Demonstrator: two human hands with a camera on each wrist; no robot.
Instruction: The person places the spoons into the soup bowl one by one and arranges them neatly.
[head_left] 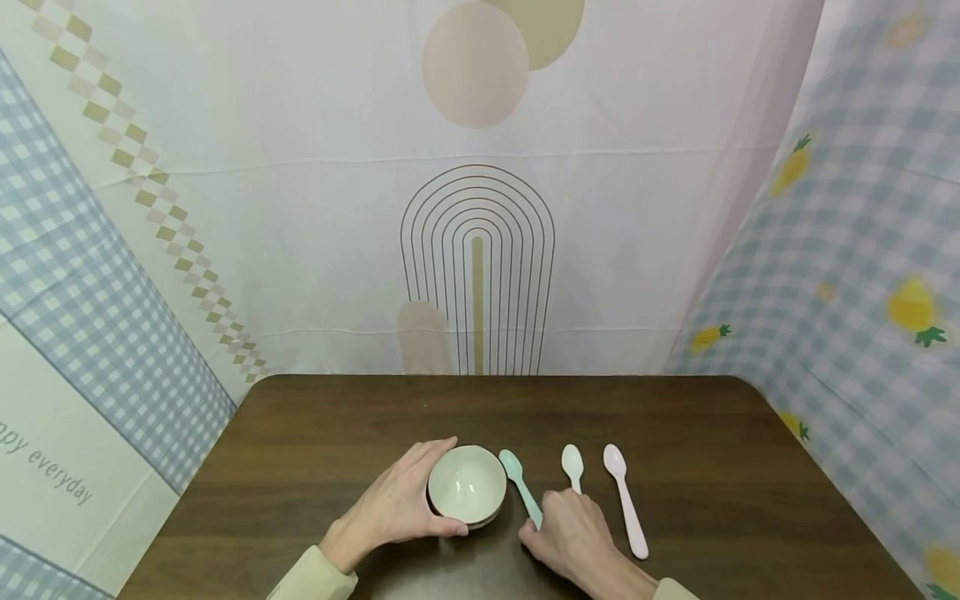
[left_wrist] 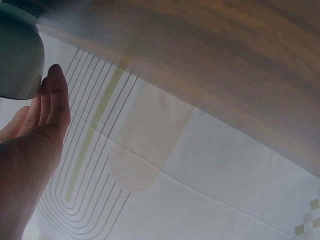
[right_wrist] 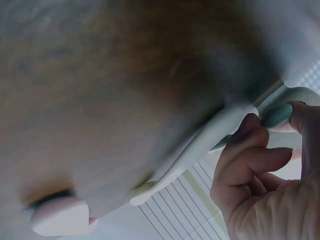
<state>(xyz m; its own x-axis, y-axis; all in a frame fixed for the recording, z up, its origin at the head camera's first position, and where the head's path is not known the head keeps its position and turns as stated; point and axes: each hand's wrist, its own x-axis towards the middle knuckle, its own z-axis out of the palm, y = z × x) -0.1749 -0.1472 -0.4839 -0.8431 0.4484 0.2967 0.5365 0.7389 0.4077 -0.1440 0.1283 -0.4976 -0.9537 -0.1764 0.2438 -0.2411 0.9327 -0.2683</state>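
In the head view a pale bowl [head_left: 467,485] stands upright on the dark wooden table. My left hand [head_left: 401,500] holds its left side, thumb at the near edge and fingers at the far side; the left wrist view shows the fingers [left_wrist: 59,97] against the bowl's outer wall [left_wrist: 20,60]. Just right of the bowl lies a mint-green spoon [head_left: 522,483]. My right hand [head_left: 573,533] pinches the end of its handle [right_wrist: 277,116] between thumb and fingers. Beneath that hand is a white spoon [head_left: 573,465], its handle mostly hidden in the head view.
A pale pink spoon [head_left: 627,508] lies to the right of my right hand, bowl end pointing away. Behind the table [head_left: 337,417] hangs a patterned white cloth [head_left: 315,250]; checked cloths [head_left: 847,358] hang at both sides.
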